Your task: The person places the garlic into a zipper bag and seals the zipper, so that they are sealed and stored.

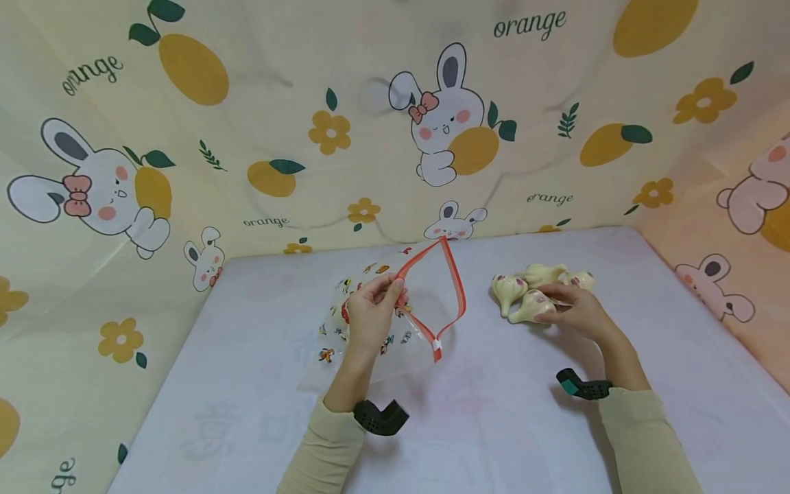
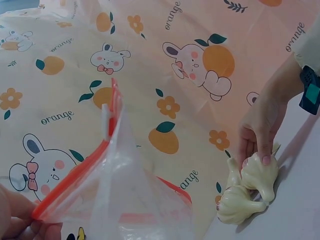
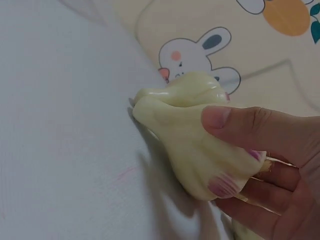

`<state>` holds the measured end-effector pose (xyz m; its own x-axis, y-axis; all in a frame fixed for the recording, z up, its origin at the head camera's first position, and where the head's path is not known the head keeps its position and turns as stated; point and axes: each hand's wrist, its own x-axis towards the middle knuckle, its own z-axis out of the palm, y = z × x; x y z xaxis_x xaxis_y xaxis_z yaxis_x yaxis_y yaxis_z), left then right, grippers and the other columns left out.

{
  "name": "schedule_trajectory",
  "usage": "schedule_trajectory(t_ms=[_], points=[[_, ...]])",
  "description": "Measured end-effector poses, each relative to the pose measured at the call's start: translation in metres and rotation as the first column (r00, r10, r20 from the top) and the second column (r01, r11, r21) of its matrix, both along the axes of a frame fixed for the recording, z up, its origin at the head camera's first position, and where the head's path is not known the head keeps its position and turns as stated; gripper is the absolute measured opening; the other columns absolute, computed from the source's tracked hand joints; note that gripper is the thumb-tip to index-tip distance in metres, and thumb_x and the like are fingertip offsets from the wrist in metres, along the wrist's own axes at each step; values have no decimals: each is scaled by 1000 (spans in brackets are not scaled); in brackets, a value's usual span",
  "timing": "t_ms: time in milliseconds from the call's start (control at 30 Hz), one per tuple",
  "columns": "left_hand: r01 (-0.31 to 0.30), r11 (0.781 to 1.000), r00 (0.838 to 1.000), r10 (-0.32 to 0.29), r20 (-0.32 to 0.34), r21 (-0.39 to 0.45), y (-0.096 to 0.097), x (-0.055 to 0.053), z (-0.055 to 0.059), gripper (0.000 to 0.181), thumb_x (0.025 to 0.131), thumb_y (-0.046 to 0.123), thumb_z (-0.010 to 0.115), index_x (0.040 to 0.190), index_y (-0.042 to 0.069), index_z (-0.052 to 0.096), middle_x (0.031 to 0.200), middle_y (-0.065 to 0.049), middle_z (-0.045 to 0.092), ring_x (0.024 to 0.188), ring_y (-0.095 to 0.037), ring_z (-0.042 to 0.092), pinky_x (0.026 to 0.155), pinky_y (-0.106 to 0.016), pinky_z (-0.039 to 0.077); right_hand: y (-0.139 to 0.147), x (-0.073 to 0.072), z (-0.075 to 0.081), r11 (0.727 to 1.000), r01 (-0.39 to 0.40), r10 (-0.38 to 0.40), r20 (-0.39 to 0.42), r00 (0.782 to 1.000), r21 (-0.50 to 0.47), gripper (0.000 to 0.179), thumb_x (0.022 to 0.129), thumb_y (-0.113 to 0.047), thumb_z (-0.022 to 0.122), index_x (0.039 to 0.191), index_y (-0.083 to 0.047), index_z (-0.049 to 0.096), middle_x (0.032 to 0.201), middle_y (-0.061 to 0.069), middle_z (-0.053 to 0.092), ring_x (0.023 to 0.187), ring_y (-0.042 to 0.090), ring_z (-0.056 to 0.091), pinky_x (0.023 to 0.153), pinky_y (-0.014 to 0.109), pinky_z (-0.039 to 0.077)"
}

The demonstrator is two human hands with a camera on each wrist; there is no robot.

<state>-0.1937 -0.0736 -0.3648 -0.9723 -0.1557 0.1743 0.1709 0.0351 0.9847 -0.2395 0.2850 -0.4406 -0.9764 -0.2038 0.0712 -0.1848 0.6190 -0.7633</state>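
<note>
My left hand (image 1: 370, 312) pinches the red zip rim (image 1: 458, 281) of a clear printed slider bag (image 1: 336, 333), whose mouth gapes toward the right. A white slider (image 1: 437, 345) sits at the near end of the rim. To the right, my right hand (image 1: 579, 312) grips a pale garlic bulb (image 3: 195, 145) with purple patches. In the right wrist view the thumb lies across its upper side and the fingers curl around its root end. Further garlic bulbs (image 1: 509, 291) lie close against it on the table, partly covered by the hand.
The white table (image 1: 247, 439) runs back to a hanging cloth (image 1: 345, 62) printed with rabbits and oranges, which also rises at both sides. Each wrist wears a black camera mount (image 1: 381, 417). Bare tabletop lies between the bag and the garlic.
</note>
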Motion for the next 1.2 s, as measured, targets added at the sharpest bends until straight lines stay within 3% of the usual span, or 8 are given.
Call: schedule_trajectory(t_ms=[167, 267, 433, 500, 567, 633, 800, 1200], points=[[-8, 1000, 1000, 8, 2, 5, 1, 0, 1, 18, 92, 10, 63, 102, -4, 69, 85, -21, 70, 66, 0, 60, 64, -10, 51, 2, -1, -3, 1000, -14, 14, 21, 1000, 12, 59, 80, -10, 78, 129, 9, 53, 131, 32, 53, 113, 33, 60, 78, 5, 44], [-9, 1000, 1000, 9, -1, 9, 1, 0, 0, 18, 92, 9, 63, 102, -5, 69, 83, -18, 70, 65, 1, 60, 63, -10, 51, 3, -1, -4, 1000, -19, 19, 32, 999, 9, 60, 80, -11, 77, 130, 10, 52, 132, 33, 53, 118, 46, 55, 78, 5, 44], [-4, 1000, 1000, 4, -14, 14, 1, -1, -1, 17, 92, 8, 63, 101, -6, 69, 82, -19, 69, 65, 1, 59, 63, -10, 50, 4, 0, -4, 1000, -11, 10, 17, 1000, 29, 58, 80, -13, 78, 128, 8, 54, 129, 31, 56, 107, 18, 64, 78, 6, 44], [-2, 1000, 1000, 2, -15, 15, 1, -1, -1, 18, 92, 8, 63, 101, -6, 69, 83, -21, 69, 65, 1, 59, 62, -10, 50, 4, 0, -3, 999, -9, 9, 8, 1000, 37, 58, 79, -14, 79, 127, 8, 55, 128, 31, 57, 99, -3, 59, 78, 5, 44], [0, 1000, 1000, 0, -13, 13, 1, -1, -1, 18, 92, 9, 63, 101, -5, 69, 84, -22, 69, 65, 1, 59, 63, -10, 51, 5, 0, -1, 999, -8, 7, 7, 1000, 43, 58, 80, -14, 78, 127, 8, 55, 128, 31, 57, 97, -8, 55, 78, 5, 44], [0, 1000, 1000, 0, -10, 12, 1, -1, 0, 18, 92, 9, 63, 102, -5, 69, 85, -23, 69, 65, 0, 60, 63, -10, 51, 4, 0, 1, 999, -9, 9, 2, 1000, 46, 57, 80, -14, 78, 127, 8, 55, 128, 32, 57, 97, -4, 58, 77, 5, 44], [-5, 1000, 1000, 5, -13, 5, 1, -1, 0, 18, 92, 9, 64, 102, -5, 69, 86, -24, 69, 65, 1, 59, 62, -10, 50, 2, 2, 7, 998, 7, -6, -8, 1000, 61, 56, 81, -15, 77, 128, 8, 55, 125, 33, 57, 104, 33, 66, 74, 6, 45], [1, 1000, 1000, -1, -22, 12, 1, 0, 0, 18, 92, 8, 63, 101, -6, 69, 87, -26, 68, 65, 2, 59, 62, -10, 50, 0, 5, 16, 999, 21, -19, -35, 999, 42, 56, 81, -15, 77, 127, 9, 56, 125, 32, 58, 87, -20, 48, 75, 2, 43]])
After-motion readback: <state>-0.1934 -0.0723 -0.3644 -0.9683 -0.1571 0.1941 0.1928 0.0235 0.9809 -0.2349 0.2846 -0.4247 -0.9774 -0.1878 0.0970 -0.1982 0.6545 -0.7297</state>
